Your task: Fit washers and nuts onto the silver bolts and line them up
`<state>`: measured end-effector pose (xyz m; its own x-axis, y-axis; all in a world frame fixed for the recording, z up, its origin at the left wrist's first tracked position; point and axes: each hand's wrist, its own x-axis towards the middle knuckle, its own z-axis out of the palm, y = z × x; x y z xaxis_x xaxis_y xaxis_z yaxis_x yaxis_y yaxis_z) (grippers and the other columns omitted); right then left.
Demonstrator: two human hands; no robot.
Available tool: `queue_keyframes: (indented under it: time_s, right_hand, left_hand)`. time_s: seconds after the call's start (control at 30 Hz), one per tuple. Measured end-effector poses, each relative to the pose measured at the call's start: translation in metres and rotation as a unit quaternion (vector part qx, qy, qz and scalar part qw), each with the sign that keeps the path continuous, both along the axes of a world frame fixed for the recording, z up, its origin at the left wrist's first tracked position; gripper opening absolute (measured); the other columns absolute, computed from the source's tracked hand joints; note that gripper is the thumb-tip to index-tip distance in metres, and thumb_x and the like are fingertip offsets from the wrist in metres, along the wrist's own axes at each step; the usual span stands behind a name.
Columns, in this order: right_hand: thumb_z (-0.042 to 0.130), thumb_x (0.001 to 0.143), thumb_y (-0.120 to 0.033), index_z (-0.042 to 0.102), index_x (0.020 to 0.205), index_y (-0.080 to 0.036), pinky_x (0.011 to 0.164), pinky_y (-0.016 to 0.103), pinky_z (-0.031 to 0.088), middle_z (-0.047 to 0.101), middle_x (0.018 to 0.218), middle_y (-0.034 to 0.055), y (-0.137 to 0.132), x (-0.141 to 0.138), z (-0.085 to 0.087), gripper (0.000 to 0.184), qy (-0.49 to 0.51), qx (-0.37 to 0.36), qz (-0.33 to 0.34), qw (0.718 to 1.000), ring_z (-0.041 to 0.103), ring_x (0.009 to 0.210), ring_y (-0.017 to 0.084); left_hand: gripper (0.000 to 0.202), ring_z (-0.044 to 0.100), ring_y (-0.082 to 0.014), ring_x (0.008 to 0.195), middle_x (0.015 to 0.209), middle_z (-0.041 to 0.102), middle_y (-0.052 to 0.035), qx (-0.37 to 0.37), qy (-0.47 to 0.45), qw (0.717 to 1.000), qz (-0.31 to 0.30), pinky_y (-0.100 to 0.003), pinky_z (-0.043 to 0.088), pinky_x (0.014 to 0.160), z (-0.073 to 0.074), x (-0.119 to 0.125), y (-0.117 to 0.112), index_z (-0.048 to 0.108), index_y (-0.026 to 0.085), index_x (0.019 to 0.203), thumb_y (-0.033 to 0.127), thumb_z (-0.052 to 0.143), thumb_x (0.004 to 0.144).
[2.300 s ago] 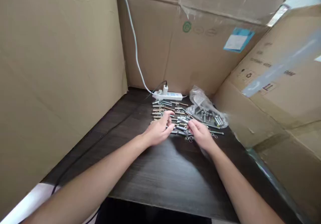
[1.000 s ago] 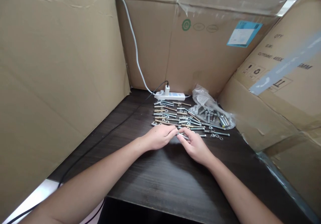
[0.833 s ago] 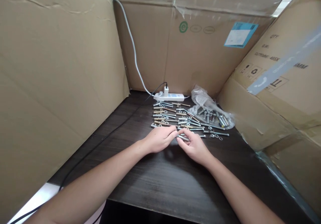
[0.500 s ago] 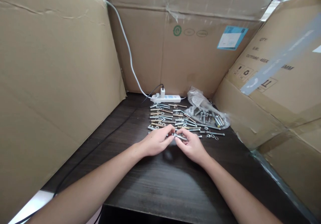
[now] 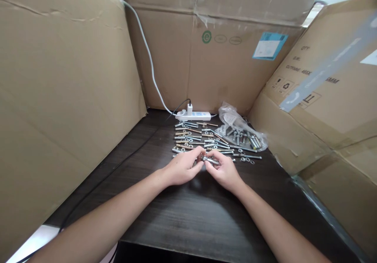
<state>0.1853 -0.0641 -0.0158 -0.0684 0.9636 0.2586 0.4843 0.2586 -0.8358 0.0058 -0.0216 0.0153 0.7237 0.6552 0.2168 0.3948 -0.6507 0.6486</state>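
Observation:
Between my two hands, just over the near side of the laid-out hardware, is a silvery expansion bolt (image 5: 213, 161). Its shaft lies under the fingers of my right hand (image 5: 226, 171), which grip it between thumb and forefinger. A hex nut (image 5: 205, 159) shows at the bolt's left end. My left hand (image 5: 184, 166) closes thumb and fingertips round that nut. The fingertips of both hands almost meet and hide parts of the bolt and nut. Beyond them, rows of silvery and brassy bolts (image 5: 188, 138) lie with nuts and washers (image 5: 247, 159).
A clear plastic bag (image 5: 232, 115) with more bolts sits at the back right. Behind the rows is a white power strip (image 5: 200, 116) with a plug in it. A black cable (image 5: 129, 157) crosses the dark table (image 5: 182, 216) on the left. Cardboard (image 5: 171, 66) walls surround the table.
The view has shifted slightly, moving the scene a little to the left. Both hands keep hold of the bolt and nut, with the nut somewhat more exposed between the fingertips.

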Motion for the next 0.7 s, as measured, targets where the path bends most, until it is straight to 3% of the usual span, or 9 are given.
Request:
queue_keyframes:
  time_s: [0.17, 0.37, 0.43, 0.57, 0.7]
  right_hand:
    - [0.055, 0.078, -0.028, 0.057, 0.082, -0.018, 0.044, 0.019, 0.033, 0.053, 0.062, -0.0030, -0.003, 0.000, 0.004, 0.011, -0.026, 0.014, 0.006, 1.000, 0.040, 0.048, 0.007]
    - [0.055, 0.076, -0.027, 0.057, 0.081, -0.018, 0.046, 0.019, 0.036, 0.055, 0.065, -0.0020, -0.003, -0.002, 0.005, 0.010, -0.016, 0.010, 0.029, 0.999, 0.044, 0.051, 0.008]
    - [0.055, 0.076, -0.026, 0.057, 0.079, -0.018, 0.045, 0.019, 0.035, 0.053, 0.063, -0.0028, -0.002, -0.001, 0.003, 0.009, -0.011, 0.012, 0.022, 1.000, 0.043, 0.050, 0.008]
    - [0.056, 0.077, -0.027, 0.057, 0.081, -0.018, 0.047, 0.019, 0.036, 0.053, 0.063, -0.0030, 0.001, 0.002, 0.001, 0.010, -0.005, 0.019, 0.002, 1.000, 0.043, 0.051, 0.008]
    - [0.056, 0.077, -0.028, 0.057, 0.082, -0.018, 0.047, 0.020, 0.036, 0.055, 0.065, -0.0024, 0.001, 0.004, 0.000, 0.011, -0.010, 0.026, -0.005, 1.000, 0.045, 0.051, 0.009]
  left_hand:
    - [0.017, 0.052, -0.0133, 0.068, 0.080, 0.058, 0.0014, -0.022, 0.019, 1.000, -0.011, -0.023, 0.038, 0.063, -0.002, 0.000, 0.003, 0.048, 0.021, 0.096, 0.033, 0.037, 0.093]
    - [0.043, 0.046, -0.0114, 0.057, 0.061, 0.051, 0.0018, 0.015, 0.057, 0.998, 0.003, -0.024, 0.032, 0.057, -0.010, 0.002, 0.010, 0.049, 0.017, 0.067, 0.037, 0.026, 0.097]
    - [0.039, 0.048, -0.0119, 0.059, 0.064, 0.054, 0.0019, 0.021, 0.054, 0.998, 0.024, -0.023, 0.033, 0.058, -0.008, 0.002, 0.008, 0.052, 0.018, 0.072, 0.037, 0.028, 0.096]
    - [0.018, 0.054, -0.0124, 0.068, 0.084, 0.060, 0.0020, 0.013, 0.001, 0.999, 0.033, -0.022, 0.038, 0.063, -0.003, 0.001, 0.003, 0.050, 0.022, 0.103, 0.033, 0.040, 0.092]
    - [0.015, 0.052, -0.0120, 0.069, 0.084, 0.059, 0.0021, -0.008, 0.000, 1.000, -0.004, -0.023, 0.040, 0.064, -0.001, 0.001, 0.001, 0.049, 0.022, 0.101, 0.028, 0.043, 0.089]
